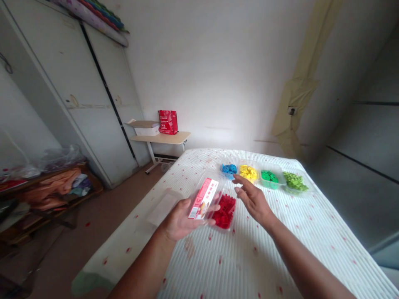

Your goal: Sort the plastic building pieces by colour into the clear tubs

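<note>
My left hand [181, 218] is closed around a clear plastic lid with a red and white label [204, 198], holding it tilted above the table. Just behind it lies a clear box of red plastic pieces [225, 211], partly covered by the lid and my fingers. My right hand [254, 198] hovers to the right of that box, fingers apart and holding nothing. Beyond it stand clear boxes with blue pieces [230, 169], yellow pieces [248, 172], green pieces [269, 177] and light green pieces [294, 181].
Left of the lid, another translucent plastic container or lid [163, 207] lies on the striped tablecloth [249, 257]. A small side table [168, 138] with a red bag [168, 122] and a white box [146, 129] stands by the wall. A cabinet [93, 91] is at left.
</note>
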The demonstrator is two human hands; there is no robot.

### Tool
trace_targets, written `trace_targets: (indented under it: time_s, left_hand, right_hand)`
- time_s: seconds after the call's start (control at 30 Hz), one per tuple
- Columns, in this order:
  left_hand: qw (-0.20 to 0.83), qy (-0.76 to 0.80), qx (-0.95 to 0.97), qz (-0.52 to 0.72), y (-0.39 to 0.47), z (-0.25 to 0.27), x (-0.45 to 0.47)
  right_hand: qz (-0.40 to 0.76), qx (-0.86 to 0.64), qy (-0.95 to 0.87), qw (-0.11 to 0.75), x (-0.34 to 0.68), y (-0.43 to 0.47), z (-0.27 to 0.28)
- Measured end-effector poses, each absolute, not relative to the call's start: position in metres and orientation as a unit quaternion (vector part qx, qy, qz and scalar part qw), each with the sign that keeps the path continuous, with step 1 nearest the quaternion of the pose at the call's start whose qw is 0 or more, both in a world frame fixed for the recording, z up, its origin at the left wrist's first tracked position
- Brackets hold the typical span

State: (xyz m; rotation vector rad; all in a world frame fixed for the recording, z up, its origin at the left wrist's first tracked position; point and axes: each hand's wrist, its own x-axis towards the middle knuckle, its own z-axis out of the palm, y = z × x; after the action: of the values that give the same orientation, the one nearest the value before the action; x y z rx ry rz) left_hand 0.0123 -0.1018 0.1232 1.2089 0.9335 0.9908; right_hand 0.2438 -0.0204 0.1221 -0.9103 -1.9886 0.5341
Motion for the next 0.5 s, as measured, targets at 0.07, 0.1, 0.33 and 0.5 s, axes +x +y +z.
trace_targets:
  time_s: [0.07,0.1,0.33,0.5]
  left_hand:
    - [0.611,0.432,0.512,0.421,-0.098,0.123,0.022]
    - [0.609,0.441,0.506,0.422,-0.095,0.122,0.025]
    - [0.421,0.541,0.540,0.488,-0.064,0.104,0.025]
    - [0.129,0.726,0.624,0.260,-0.048,0.087,0.029]
  right_hand:
    - [0.262,-0.343,-0.784,0.446,0.228,-0.020,0.129]
    - [0.278,-0.345,-0.771,0.458,0.223,-0.019,0.130]
    - [0.278,-0.447,-0.715,0.460,0.228,0.002,0.109]
    - [0.203,-0.527,-0.746,0.353,0.235,0.011,0.090]
